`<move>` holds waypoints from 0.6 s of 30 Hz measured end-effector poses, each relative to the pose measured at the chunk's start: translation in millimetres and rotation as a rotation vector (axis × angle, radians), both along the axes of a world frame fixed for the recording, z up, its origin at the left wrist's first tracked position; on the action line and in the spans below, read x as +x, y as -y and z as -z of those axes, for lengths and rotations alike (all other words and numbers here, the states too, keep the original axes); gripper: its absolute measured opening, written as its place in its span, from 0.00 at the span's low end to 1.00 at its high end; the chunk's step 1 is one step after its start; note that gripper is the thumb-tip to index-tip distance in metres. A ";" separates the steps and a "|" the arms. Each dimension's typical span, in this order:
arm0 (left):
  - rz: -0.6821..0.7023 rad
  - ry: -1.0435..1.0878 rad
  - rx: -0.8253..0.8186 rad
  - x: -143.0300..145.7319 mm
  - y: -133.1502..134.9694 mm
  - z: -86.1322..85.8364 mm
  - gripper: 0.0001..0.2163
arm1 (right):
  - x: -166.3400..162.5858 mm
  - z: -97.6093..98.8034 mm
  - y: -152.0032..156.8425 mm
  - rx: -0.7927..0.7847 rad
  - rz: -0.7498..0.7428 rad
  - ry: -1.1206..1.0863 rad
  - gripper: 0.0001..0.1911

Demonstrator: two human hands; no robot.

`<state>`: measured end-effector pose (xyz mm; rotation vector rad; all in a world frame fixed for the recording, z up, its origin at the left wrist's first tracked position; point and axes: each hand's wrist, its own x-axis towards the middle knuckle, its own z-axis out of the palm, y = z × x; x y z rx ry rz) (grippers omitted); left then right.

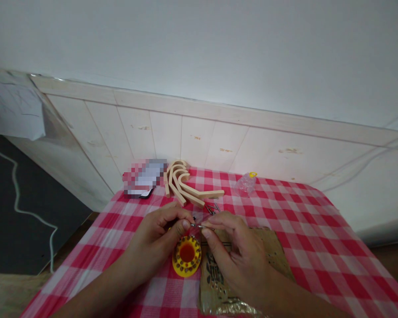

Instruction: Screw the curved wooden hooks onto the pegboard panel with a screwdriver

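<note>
My left hand [167, 229] pinches one end of a thin, small metal piece [196, 225], and my right hand [234, 247] pinches its other end. The piece is too small to name for sure; it looks like a slim rod or a screw. Below my left fingertips stands a round yellow holder [186, 273] with a ring of small metal bits around an orange-red centre. Under my right hand lies a brown cardboard piece [207, 293] with black markings and punched holes. Several loose metal screws or pins [212, 208] lie just beyond my fingertips.
Curved pale wooden pieces [185, 187] lie in a bunch beyond my hands. A blurred-out flat item [146, 179] is to their left. A crumpled clear plastic bag [246, 184] with a yellow part lies right. The table has a red checked cloth [318, 247] and meets a panelled wall.
</note>
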<state>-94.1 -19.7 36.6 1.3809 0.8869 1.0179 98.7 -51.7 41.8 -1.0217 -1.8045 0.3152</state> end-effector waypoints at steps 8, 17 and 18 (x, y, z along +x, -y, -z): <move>0.058 0.175 -0.152 0.6 -3.6 0.3 0.11 | 2.9 -5.9 -1.8 0.087 -0.136 0.080 0.13; 0.028 0.199 -0.187 3.8 -1.3 6.0 0.11 | 4.0 -10.2 -0.5 0.044 -0.119 0.009 0.17; 0.028 0.199 -0.193 3.9 -0.7 7.0 0.11 | 3.3 -8.9 -0.3 0.047 -0.110 -0.010 0.17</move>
